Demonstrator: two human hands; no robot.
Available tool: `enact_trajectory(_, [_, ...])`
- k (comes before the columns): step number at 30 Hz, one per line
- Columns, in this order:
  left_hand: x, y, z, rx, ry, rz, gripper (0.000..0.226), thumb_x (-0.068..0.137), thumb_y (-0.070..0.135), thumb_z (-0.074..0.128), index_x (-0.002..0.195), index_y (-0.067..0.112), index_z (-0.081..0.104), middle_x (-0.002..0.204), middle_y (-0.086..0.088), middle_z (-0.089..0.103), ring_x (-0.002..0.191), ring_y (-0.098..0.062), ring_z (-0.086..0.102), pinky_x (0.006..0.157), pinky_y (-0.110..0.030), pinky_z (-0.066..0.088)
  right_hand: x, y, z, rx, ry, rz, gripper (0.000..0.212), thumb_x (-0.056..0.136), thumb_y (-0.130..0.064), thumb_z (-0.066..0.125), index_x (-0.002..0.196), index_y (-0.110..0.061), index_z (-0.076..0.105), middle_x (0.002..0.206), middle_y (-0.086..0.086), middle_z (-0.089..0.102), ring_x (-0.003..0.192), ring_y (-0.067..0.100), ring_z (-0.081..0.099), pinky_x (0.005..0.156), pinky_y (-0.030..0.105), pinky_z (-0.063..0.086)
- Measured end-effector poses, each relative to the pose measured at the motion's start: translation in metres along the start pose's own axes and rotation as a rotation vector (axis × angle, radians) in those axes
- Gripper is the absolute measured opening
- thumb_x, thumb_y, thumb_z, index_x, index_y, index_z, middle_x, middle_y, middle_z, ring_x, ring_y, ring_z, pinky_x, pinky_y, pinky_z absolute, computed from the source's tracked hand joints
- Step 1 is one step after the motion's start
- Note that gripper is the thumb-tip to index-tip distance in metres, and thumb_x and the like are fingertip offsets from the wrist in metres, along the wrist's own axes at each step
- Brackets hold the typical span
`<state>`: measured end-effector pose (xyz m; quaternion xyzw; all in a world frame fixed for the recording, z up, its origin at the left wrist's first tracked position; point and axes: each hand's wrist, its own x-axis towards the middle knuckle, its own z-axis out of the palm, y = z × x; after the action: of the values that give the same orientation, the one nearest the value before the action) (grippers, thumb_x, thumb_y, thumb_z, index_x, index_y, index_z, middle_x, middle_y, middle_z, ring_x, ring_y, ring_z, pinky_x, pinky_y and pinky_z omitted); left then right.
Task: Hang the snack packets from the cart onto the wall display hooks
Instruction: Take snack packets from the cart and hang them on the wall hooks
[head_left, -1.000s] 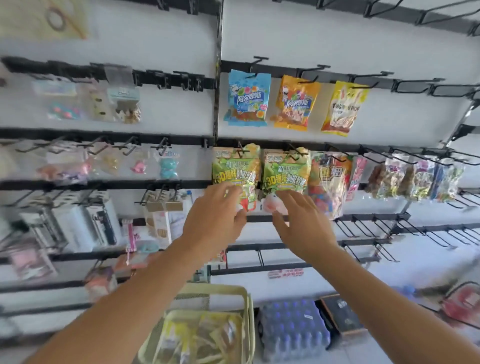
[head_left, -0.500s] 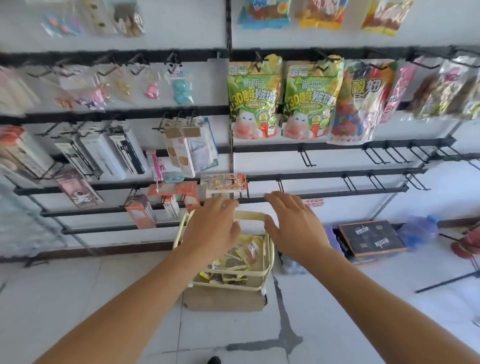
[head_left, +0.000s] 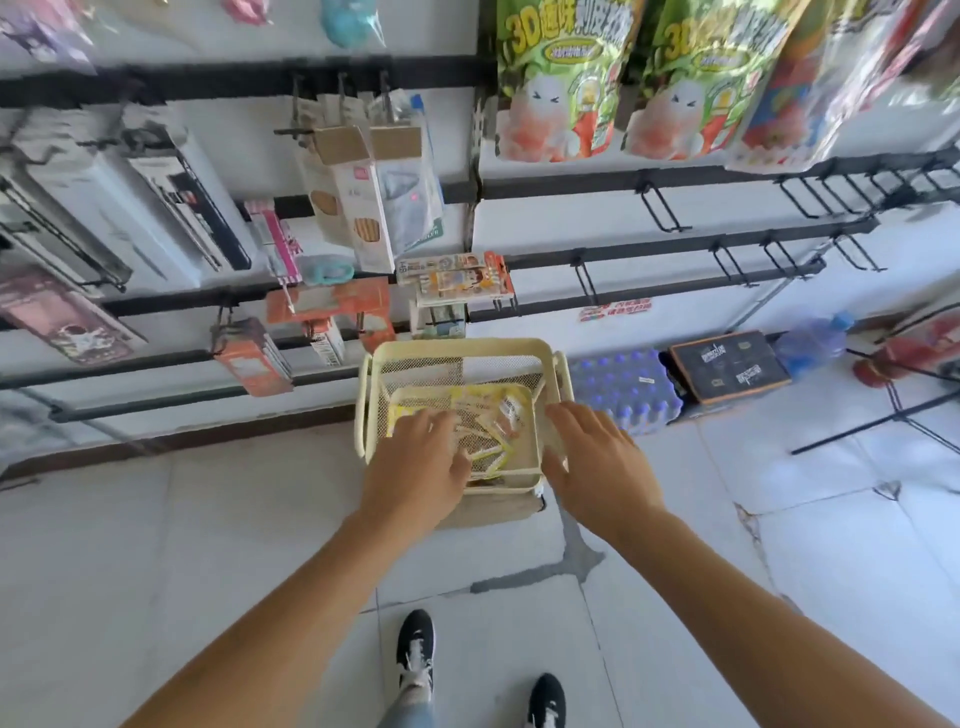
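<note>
L hand (head_left: 421, 467) spread on yellow snack packets (head_left: 483, 415) in cream mesh cart (head_left: 457, 349), R hand (head_left: 597, 462) spread at cart's 3 o'clock rim w/ nothing held; slick overlapping packs, so a grab prob lifts two & one drops.

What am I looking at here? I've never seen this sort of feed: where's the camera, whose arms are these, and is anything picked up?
There is no machine: a person wears the camera on the head, so it looks down past their own bare arms. The left hand reaches into a cream mesh cart on the floor, fingers on the yellow snack packets; a grip is not clear. The right hand is open at the cart's right rim, holding nothing. Empty wall hooks wait above, beside hung green snack bags.
</note>
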<state>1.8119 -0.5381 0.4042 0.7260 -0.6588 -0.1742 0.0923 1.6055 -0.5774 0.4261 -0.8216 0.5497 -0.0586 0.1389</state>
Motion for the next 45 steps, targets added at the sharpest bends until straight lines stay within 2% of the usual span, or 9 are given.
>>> enact_trajectory(5, [0.003,-0.036,0.045,0.004,-0.159,0.045,0.042,0.097,0.032,0.051,0.136,0.017,0.05,0.138,-0.002,0.052,0.126,-0.024,0.048,0.093,-0.041,0.05,-0.003,-0.02,0.067,-0.002,-0.12,0.051,0.047,0.095,-0.027,0.053,0.141,-0.02,0.047,0.141,-0.001,0.051,0.129,0.026,0.049,0.105,0.041,0.038])
enact_trajectory(10, [-0.011,-0.041,0.094,0.011,-0.251,0.059,0.043,0.098,0.034,0.049,0.138,0.018,0.048,0.138,-0.001,0.05,0.128,-0.024,0.046,0.095,-0.04,0.045,-0.026,-0.012,0.123,0.005,-0.124,0.058,0.046,0.088,-0.027,0.064,0.132,-0.016,0.056,0.132,0.003,0.061,0.117,0.029,0.059,0.091,0.042,0.05])
enact_trajectory(14, [-0.028,-0.041,0.139,0.011,-0.314,0.021,0.042,0.099,0.034,0.047,0.139,0.02,0.045,0.14,0.003,0.047,0.133,-0.021,0.039,0.096,-0.039,0.044,-0.054,0.012,0.168,0.031,-0.142,0.068,0.044,0.089,-0.025,0.062,0.131,-0.014,0.056,0.132,0.004,0.06,0.117,0.03,0.058,0.089,0.044,0.05])
enact_trajectory(23, [-0.071,-0.033,0.265,0.011,-0.382,-0.044,0.039,0.1,0.033,0.047,0.138,0.022,0.047,0.14,0.005,0.048,0.129,-0.021,0.042,0.094,-0.037,0.043,-0.118,0.076,0.276,-0.003,-0.165,0.058,0.045,0.083,-0.022,0.07,0.125,-0.013,0.058,0.123,0.005,0.063,0.107,0.031,0.063,0.082,0.043,0.053])
enact_trajectory(27, [-0.065,-0.042,0.319,0.023,-0.353,-0.037,0.039,0.099,0.033,0.048,0.137,0.022,0.048,0.14,0.005,0.048,0.129,-0.021,0.042,0.093,-0.038,0.043,-0.123,0.101,0.326,0.001,-0.175,0.072,0.045,0.087,-0.024,0.067,0.129,-0.014,0.056,0.129,0.005,0.061,0.113,0.031,0.06,0.088,0.044,0.051])
enact_trajectory(32, [-0.039,-0.068,0.387,0.058,-0.264,-0.009,0.039,0.099,0.03,0.048,0.136,0.021,0.05,0.141,0.003,0.048,0.129,-0.023,0.043,0.092,-0.039,0.044,-0.104,0.133,0.407,-0.007,-0.13,0.046,0.046,0.086,-0.022,0.067,0.13,-0.012,0.056,0.13,0.007,0.061,0.113,0.032,0.06,0.086,0.044,0.052])
enact_trajectory(39, [0.032,-0.11,0.471,0.024,-0.047,0.073,0.038,0.098,0.031,0.052,0.134,0.02,0.052,0.137,0.0,0.049,0.123,-0.025,0.048,0.09,-0.042,0.048,-0.047,0.185,0.525,-0.012,0.094,0.026,0.045,0.09,-0.027,0.064,0.132,-0.012,0.055,0.132,0.007,0.06,0.114,0.032,0.059,0.086,0.043,0.051])
enact_trajectory(41, [0.053,-0.121,0.483,0.034,0.02,0.097,0.039,0.097,0.031,0.054,0.134,0.019,0.053,0.133,-0.002,0.05,0.124,-0.026,0.047,0.09,-0.045,0.048,-0.027,0.195,0.544,-0.005,0.146,0.03,0.045,0.093,-0.029,0.059,0.134,-0.013,0.053,0.135,0.007,0.058,0.117,0.032,0.057,0.088,0.044,0.049])
enact_trajectory(45, [0.081,-0.137,0.5,0.081,0.093,0.097,0.039,0.097,0.032,0.053,0.134,0.019,0.052,0.135,-0.003,0.05,0.126,-0.027,0.046,0.089,-0.039,0.043,0.005,0.212,0.564,-0.009,0.224,0.0,0.049,0.095,-0.03,0.056,0.141,-0.013,0.048,0.138,0.007,0.055,0.122,0.032,0.053,0.093,0.045,0.047])
